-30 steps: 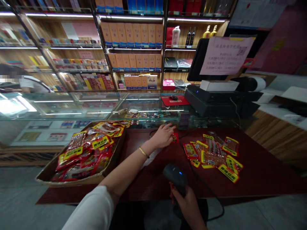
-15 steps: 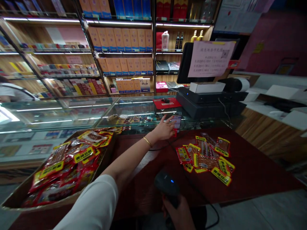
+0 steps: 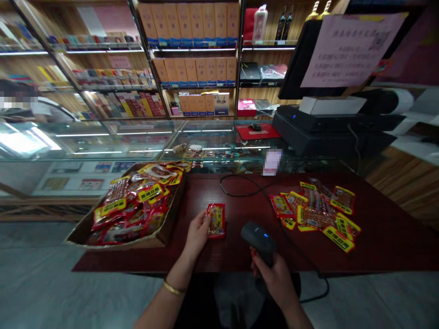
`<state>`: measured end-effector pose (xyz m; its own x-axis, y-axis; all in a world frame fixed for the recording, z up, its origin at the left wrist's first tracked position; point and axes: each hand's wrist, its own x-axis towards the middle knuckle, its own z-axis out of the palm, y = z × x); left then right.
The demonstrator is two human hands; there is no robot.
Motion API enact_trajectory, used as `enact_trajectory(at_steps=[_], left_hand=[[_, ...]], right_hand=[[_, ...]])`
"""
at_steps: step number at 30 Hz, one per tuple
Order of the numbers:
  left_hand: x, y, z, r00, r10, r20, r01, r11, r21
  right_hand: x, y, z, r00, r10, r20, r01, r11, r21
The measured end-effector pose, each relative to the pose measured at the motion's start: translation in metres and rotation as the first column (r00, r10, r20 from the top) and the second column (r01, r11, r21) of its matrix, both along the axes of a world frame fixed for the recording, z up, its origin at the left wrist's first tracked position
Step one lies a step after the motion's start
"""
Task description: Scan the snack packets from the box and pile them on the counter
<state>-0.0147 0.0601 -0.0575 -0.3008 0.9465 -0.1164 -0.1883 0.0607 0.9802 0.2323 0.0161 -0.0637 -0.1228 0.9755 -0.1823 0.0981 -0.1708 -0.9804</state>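
Pinching, left hand (image 3: 199, 229): thumb and fingers hold a red snack packet (image 3: 216, 221) by its left edge.
Gripping, right hand (image 3: 269, 272): fingers wrapped round the handle of a dark scanner (image 3: 255, 235), its blue light lit.
Snack packet: over the desk (image 3: 387, 246), between carton (image 3: 161, 237) and scanner; whether it touches the surface is unclear.
Carton: at the desk's left end, heaped with bagged snacks (image 3: 147, 194).
Loose packets (image 3: 315, 217): piled overlapping, right of the scanner.

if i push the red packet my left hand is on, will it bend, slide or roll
The red packet will probably bend, since its wrapper looks like thin plastic film. The glossy sheen suggests it may slip against the left hand. Its flat shape makes rolling unlikely.
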Motion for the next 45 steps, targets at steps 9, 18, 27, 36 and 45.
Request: enact_trajectory(at_steps=[9, 18, 27, 36, 45], left_hand=[[0.003, -0.003, -0.009, 0.994, -0.081, 0.079, 0.073, 0.993, 0.092], [0.001, 0.002, -0.014, 0.994, -0.005, 0.105, -0.007, 0.993, 0.114], [0.001, 0.001, -0.010, 0.999, 0.026, 0.041, -0.030, 0.994, 0.105], [0.001, 0.002, -0.012, 0.996, 0.080, -0.046, -0.075, 0.992, 0.101], [0.006, -0.002, 0.003, 0.996, 0.036, 0.080, -0.044, 0.994, 0.100]], right_hand=[[0.002, -0.015, 0.008, 0.968, 0.013, 0.251, -0.042, 0.993, 0.110], [0.001, -0.037, 0.017, 0.948, 0.019, 0.317, -0.071, 0.986, 0.153], [0.009, -0.043, 0.014, 0.942, 0.006, 0.336, -0.043, 0.994, 0.103], [0.012, -0.036, 0.009, 0.927, 0.007, 0.376, -0.055, 0.992, 0.116], [0.026, -0.009, 0.024, 0.927, -0.038, 0.372, -0.025, 0.986, 0.165]])
